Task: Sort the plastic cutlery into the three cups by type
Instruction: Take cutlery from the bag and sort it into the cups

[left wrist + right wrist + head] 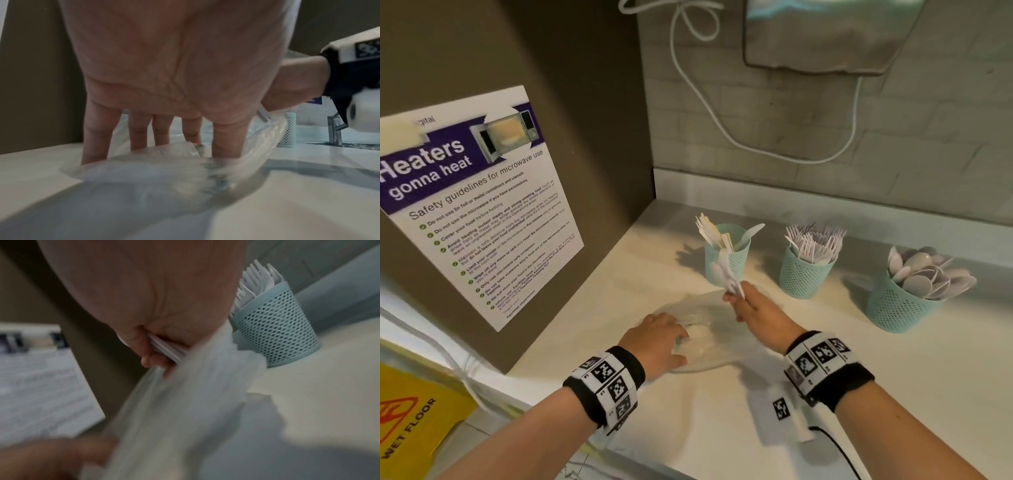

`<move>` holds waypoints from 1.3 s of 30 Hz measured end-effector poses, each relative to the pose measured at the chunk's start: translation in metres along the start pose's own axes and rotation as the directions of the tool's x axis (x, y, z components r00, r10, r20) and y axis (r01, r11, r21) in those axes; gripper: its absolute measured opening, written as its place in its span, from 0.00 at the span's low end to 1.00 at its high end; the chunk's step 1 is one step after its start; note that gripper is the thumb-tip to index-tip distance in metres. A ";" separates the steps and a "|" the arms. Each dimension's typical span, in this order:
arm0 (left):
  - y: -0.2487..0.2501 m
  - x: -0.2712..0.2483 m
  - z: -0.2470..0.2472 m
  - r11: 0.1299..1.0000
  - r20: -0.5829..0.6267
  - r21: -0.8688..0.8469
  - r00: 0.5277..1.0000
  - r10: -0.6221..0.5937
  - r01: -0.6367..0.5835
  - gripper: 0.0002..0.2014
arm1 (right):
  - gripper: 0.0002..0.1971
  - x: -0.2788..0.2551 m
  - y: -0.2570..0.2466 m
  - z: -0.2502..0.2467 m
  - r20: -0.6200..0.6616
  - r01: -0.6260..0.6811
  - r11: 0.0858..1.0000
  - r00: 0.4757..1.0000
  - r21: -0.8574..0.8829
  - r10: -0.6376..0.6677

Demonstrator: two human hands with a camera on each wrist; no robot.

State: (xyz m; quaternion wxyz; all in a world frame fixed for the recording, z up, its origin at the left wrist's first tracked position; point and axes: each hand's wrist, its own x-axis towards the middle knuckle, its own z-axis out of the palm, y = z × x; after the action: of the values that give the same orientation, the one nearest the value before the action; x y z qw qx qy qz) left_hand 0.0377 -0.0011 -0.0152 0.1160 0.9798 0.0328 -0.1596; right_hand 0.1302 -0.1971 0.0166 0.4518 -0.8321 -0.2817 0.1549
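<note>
Three teal mesh cups stand in a row on the white counter: the left cup (726, 255) holds knives, the middle cup (805, 274) (275, 331) holds forks, and the right cup (897, 308) holds spoons. My right hand (741, 299) (156, 356) grips a bundle of white plastic cutlery (729, 274) (166, 348) just in front of the left cup. The bundle is blurred and I cannot tell its type. My left hand (666, 337) (160, 142) presses with straight fingers on a clear plastic bag (709, 346) (156, 172) lying on the counter.
A brown panel with a microwave safety poster (479, 205) walls off the left. A white cable (756, 137) hangs on the tiled back wall. A marker tag (780, 408) and a black cord (839, 452) lie near the front edge. A yellow wet-floor sign (410, 421) is lower left.
</note>
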 end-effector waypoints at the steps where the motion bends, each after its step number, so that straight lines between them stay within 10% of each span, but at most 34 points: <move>1: 0.002 0.000 -0.004 1.000 0.009 0.019 1.000 0.001 -0.001 0.23 | 0.09 0.002 -0.009 -0.004 -0.034 -0.010 0.992 0.999 0.123 0.015; 7: 0.021 0.001 -0.043 1.000 -0.077 0.024 0.997 0.004 -0.002 0.19 | 0.11 0.007 -0.039 -0.027 -0.086 0.053 0.901 0.996 0.430 -0.018; 14: 0.069 0.018 -0.098 0.799 -0.395 -0.523 0.915 0.080 -0.296 0.27 | 0.12 -0.001 -0.028 -0.027 -0.050 -0.038 0.865 0.996 0.501 0.073; 23: 0.119 0.062 -0.104 0.696 -0.469 -0.608 0.880 0.073 -0.382 0.22 | 0.15 -0.004 0.012 -0.054 -0.291 -0.005 0.959 0.952 0.283 0.091; 28: 0.150 0.086 -0.111 0.792 -0.412 -0.496 0.899 0.148 -0.357 0.21 | 0.11 -0.003 0.034 -0.100 -0.565 -0.060 0.990 0.816 0.127 0.122; 39: 0.174 0.115 -0.098 0.977 -0.121 0.078 0.971 0.208 -0.200 0.24 | 0.04 0.013 0.040 -0.131 -0.727 -0.011 0.997 0.686 -0.071 -0.045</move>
State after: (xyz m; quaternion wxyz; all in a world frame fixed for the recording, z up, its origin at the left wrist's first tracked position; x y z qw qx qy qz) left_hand 0.1943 -0.1432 0.0758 0.0971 0.9895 -0.0659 -0.0843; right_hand 0.2205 -0.2937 0.0545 0.4986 -0.8380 -0.0925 -0.2017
